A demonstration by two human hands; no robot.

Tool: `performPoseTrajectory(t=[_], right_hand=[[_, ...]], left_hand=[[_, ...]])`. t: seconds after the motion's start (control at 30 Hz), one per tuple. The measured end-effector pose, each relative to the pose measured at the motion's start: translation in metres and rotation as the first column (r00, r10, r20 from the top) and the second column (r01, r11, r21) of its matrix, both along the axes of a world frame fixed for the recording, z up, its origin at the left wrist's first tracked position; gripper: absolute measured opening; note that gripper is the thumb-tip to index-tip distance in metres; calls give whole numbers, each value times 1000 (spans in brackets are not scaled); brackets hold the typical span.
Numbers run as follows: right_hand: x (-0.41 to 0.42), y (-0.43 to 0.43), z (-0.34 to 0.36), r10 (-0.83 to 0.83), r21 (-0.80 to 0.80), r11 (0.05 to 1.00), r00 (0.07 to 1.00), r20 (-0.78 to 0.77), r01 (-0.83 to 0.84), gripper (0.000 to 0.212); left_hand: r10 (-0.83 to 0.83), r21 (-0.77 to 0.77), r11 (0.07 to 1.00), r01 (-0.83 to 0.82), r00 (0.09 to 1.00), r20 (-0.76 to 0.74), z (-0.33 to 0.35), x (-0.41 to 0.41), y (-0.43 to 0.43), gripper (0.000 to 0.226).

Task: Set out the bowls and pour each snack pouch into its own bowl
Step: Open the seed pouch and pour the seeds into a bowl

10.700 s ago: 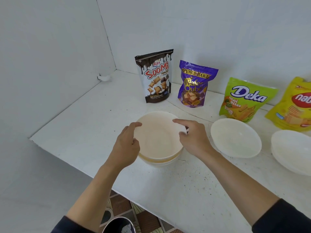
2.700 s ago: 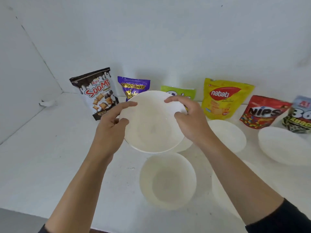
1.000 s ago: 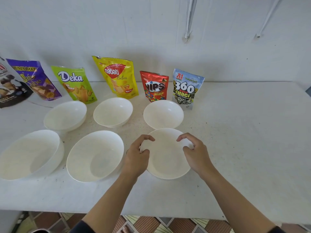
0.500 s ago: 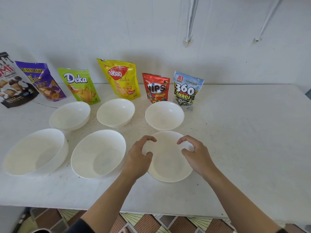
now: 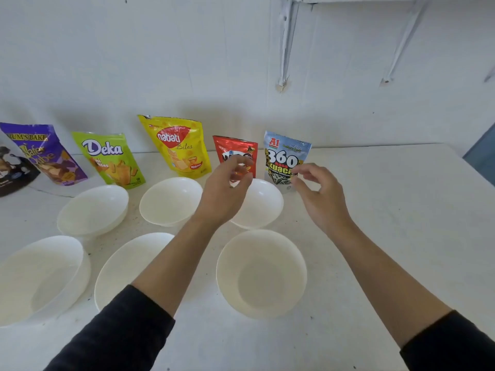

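Six round, glossy white bowls stand on a speckled white table (image 5: 388,223) in two rows of three. The back left bowl (image 5: 92,210), back middle bowl (image 5: 170,200) and back right bowl (image 5: 265,207) sit just in front of the pouches. The front left bowl (image 5: 40,277) is cut by the picture's left edge, the front middle bowl (image 5: 120,274) is crossed by the left forearm, and the front right bowl (image 5: 261,271) lies between the two forearms. Narrow strips of table part the neighbouring bowls.

Along the table's back edge, against the white wall (image 5: 187,62), the pouches stand upright in a line. A dark brown pouch (image 5: 10,172) is half out of view at the left. Next come a purple wafer pouch (image 5: 45,153), a green Deka pouch (image 5: 109,159), a yellow Nabati pouch (image 5: 179,145), a red pouch (image 5: 233,148) and a pale blue 360 Kuaci pouch (image 5: 284,156).

The left hand (image 5: 227,188) hovers above the back right bowl and in front of the red pouch, its fingers loosely curled and holding nothing. The right hand (image 5: 318,196) hangs beside it, also loosely curled and holding nothing. Its fingertips (image 5: 296,172) are at the lower right edge of the pale blue 360 Kuaci pouch; whether they touch it cannot be told.

To the right of the bowls, a broad stretch of table runs to its far right edge.
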State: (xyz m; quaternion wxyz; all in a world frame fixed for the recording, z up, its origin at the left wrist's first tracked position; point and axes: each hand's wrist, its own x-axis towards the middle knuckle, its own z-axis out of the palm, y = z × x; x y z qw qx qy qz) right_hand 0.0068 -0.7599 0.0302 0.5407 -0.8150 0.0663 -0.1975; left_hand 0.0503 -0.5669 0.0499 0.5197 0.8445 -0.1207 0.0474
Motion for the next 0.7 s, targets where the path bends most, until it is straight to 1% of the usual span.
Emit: performPoseTrajectory(t=[0.17, 0.27, 0.33, 0.4, 0.47, 0.5, 0.53, 0.6, 0.7], right_hand=[[48, -14, 12, -73, -42, 996, 994, 75, 77, 13], [74, -24, 9, -148, -64, 986, 986, 72, 153, 16], [88, -29, 4, -163, -88, 982, 985, 56, 168, 16], [101, -34, 1, -179, -126, 975, 983, 43, 183, 16], [110, -38, -1, -199, -153, 967, 979, 34, 202, 18], [114, -40, -3, -198, -157, 967, 980, 27, 200, 19], [118, -42, -5, -191, -162, 968, 982, 16, 191, 19], [125, -44, -12, -167, -160, 974, 986, -25, 161, 17], [132, -45, -23, -145, -98, 986, 984, -105, 135, 14]], left_hand=[[-57, 44, 998, 53, 994, 92, 4, 57, -31, 21], [-104, 118, 989, 85, 980, 170, 0, 84, -51, 25], [-147, 206, 973, 101, 964, 222, -3, 102, -62, 28], [-191, 337, 937, 89, 939, 285, -5, 119, -70, 29], [-235, 448, 892, 58, 906, 352, -6, 134, -73, 26], [-256, 493, 869, 50, 898, 359, -5, 141, -74, 24], [-280, 533, 844, 60, 897, 342, -4, 147, -73, 21], [-343, 612, 782, 120, 902, 262, -1, 160, -72, 18], [-407, 742, 644, 187, 905, 126, 3, 171, -73, 13]])
